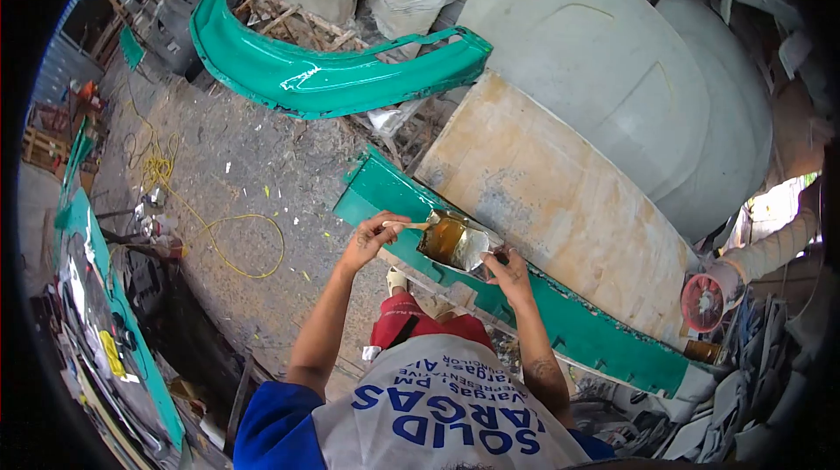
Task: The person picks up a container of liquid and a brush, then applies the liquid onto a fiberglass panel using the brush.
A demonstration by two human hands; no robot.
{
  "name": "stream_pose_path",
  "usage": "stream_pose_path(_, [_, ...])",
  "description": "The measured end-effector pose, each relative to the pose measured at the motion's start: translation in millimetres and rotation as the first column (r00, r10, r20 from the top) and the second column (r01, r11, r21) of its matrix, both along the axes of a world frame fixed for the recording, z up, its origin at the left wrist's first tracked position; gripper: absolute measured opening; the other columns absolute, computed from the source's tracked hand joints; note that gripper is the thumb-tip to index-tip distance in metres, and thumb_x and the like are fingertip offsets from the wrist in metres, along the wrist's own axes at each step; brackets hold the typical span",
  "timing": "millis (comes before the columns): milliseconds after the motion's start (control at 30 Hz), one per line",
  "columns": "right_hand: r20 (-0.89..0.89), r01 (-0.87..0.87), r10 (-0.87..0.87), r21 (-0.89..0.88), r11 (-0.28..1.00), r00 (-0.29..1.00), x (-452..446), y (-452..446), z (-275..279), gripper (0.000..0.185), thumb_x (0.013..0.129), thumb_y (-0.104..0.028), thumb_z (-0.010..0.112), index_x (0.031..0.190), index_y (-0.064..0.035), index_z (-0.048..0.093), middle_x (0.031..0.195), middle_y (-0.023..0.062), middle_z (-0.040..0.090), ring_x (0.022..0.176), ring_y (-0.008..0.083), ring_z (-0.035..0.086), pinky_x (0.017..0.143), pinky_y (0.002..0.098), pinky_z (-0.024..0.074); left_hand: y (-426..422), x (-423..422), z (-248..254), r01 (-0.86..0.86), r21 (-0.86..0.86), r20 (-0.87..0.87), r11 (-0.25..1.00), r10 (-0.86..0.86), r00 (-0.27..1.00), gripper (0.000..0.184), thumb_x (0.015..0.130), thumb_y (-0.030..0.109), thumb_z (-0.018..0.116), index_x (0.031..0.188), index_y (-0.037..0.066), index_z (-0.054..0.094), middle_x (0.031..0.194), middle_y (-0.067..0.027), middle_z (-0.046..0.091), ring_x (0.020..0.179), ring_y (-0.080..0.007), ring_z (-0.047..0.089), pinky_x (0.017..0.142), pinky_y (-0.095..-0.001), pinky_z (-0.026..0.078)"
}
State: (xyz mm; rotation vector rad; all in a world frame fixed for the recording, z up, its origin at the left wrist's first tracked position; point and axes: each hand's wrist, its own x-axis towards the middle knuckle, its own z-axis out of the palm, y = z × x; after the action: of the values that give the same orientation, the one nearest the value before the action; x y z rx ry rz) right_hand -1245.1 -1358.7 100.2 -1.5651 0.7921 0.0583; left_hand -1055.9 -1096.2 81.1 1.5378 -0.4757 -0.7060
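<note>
My left hand (378, 234) is closed on the pale handle of a brush (409, 225), whose head points at an open metal container (453, 244). Amber-brown liquid or residue shows in the container's left part, and its right part is silvery. At the container's right edge, my right hand (507, 267) has its fingers closed on the rim. Beneath the hands and the container runs a long green molded panel (577, 326), lying diagonally beside a wooden board (542, 185).
A curved glossy green piece (324, 85) lies beyond. Large grey rounded panels (604, 67) stand behind the board. A red round fan (703, 302) with a duct is at right. Yellow cable (210, 225) lies on the floor; another green panel (122, 312) is at left.
</note>
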Motion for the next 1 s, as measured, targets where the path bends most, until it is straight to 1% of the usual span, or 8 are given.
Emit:
stream_pose_path(267, [-0.103, 0.093, -0.087, 0.063, 0.994, 0.991, 34, 6, -2, 0.062, 0.081, -0.035, 0.074, 0.123, 0.0042, 0.050, 0.102, 0.0102, 0.062, 0.085, 0.0161, 0.062, 0.059, 0.0271, 0.0553, 31, 71, -59, -0.111, -0.104, -0.058, 0.988, 0.105, 0.993, 0.026, 0.095, 0.023, 0.062, 0.113, 0.007, 0.070, 0.089, 0.0001, 0.062, 0.074, -0.0088, 0.055, 0.064, -0.0266, 0.046])
stream_pose_path(367, [-0.113, 0.149, -0.142, 0.050, 0.988, 0.983, 25, 8, 2, 0.048, 0.085, -0.031, 0.068, 0.118, 0.0013, 0.054, 0.099, 0.0074, 0.058, 0.080, 0.0147, 0.056, 0.060, 0.0285, 0.0567, 36, 96, -81, -0.088, -0.015, 0.023, 0.996, 0.088, 0.996, 0.025, 0.095, 0.025, 0.063, 0.111, 0.009, 0.071, 0.093, -0.0027, 0.064, 0.076, -0.0117, 0.058, 0.066, -0.0275, 0.049])
stream_pose_path(500, [-0.140, 0.181, -0.177, 0.014, 0.983, 0.974, 8, 8, 16, 0.057, 0.087, -0.027, 0.066, 0.131, 0.0040, 0.048, 0.101, 0.0088, 0.058, 0.080, 0.0154, 0.055, 0.060, 0.0300, 0.0581, 32, 118, -101, -0.204, -0.019, 0.128, 0.979, 0.205, 0.970, 0.026, 0.095, 0.024, 0.061, 0.112, 0.006, 0.070, 0.100, -0.0065, 0.064, 0.086, -0.0174, 0.062, 0.072, -0.0309, 0.052])
stream_pose_path(667, [-0.141, 0.207, -0.203, 0.012, 0.978, 0.969, -24, 5, 20, 0.052, 0.088, -0.024, 0.065, 0.129, 0.0039, 0.048, 0.099, 0.0080, 0.059, 0.077, 0.0147, 0.057, 0.061, 0.0318, 0.0584, 49, 128, -103, -0.364, -0.057, 0.145, 0.930, 0.369, 0.918, 0.024, 0.094, 0.017, 0.060, 0.112, 0.004, 0.069, 0.103, -0.0090, 0.064, 0.091, -0.0193, 0.063, 0.075, -0.0305, 0.052])
stream_pose_path(733, [-0.131, 0.231, -0.223, 0.053, 0.971, 0.966, -37, 1, 21, 0.050, 0.088, -0.023, 0.064, 0.127, 0.0037, 0.049, 0.097, 0.0073, 0.059, 0.076, 0.0142, 0.057, 0.061, 0.0322, 0.0583, 47, 119, -98, -0.531, -0.059, 0.352, 0.845, 0.515, 0.781, 0.023, 0.093, 0.012, 0.061, 0.113, 0.005, 0.068, 0.105, -0.0109, 0.063, 0.090, -0.0213, 0.064, 0.076, -0.0306, 0.052])
stream_pose_path(767, [-0.126, 0.225, -0.214, 0.082, 0.971, 0.969, -43, -1, 20, 0.049, 0.089, -0.023, 0.063, 0.127, 0.0034, 0.048, 0.096, 0.0073, 0.058, 0.076, 0.0149, 0.058, 0.061, 0.0334, 0.0585, 41, 111, -96, -0.537, -0.063, 0.348, 0.841, 0.522, 0.778, 0.023, 0.093, 0.012, 0.061, 0.113, 0.005, 0.068, 0.105, -0.0109, 0.063, 0.090, -0.0213, 0.064, 0.076, -0.0306, 0.052])
stream_pose_path(833, [-0.118, 0.261, -0.250, 0.090, 0.961, 0.961, -48, 5, 29, 0.047, 0.088, -0.023, 0.065, 0.124, 0.0029, 0.049, 0.095, 0.0069, 0.057, 0.075, 0.0141, 0.059, 0.060, 0.0326, 0.0580, 20, 87, -99, -0.634, -0.159, 0.454, 0.757, 0.627, 0.633, 0.026, 0.090, 0.006, 0.061, 0.115, 0.008, 0.068, 0.108, -0.0132, 0.062, 0.091, -0.0242, 0.064, 0.076, -0.0321, 0.052])
stream_pose_path(1000, [-0.110, 0.272, -0.261, 0.108, 0.956, 0.959, -59, 11, 44, 0.049, 0.087, -0.022, 0.066, 0.123, 0.0040, 0.047, 0.093, 0.0071, 0.056, 0.074, 0.0139, 0.059, 0.059, 0.0324, 0.0577, -16, 23, -110, -0.639, -0.057, 0.387, 0.767, 0.607, 0.694, 0.027, 0.089, 0.004, 0.061, 0.114, 0.010, 0.068, 0.106, -0.0138, 0.060, 0.089, -0.0294, 0.062, 0.076, -0.0356, 0.051])
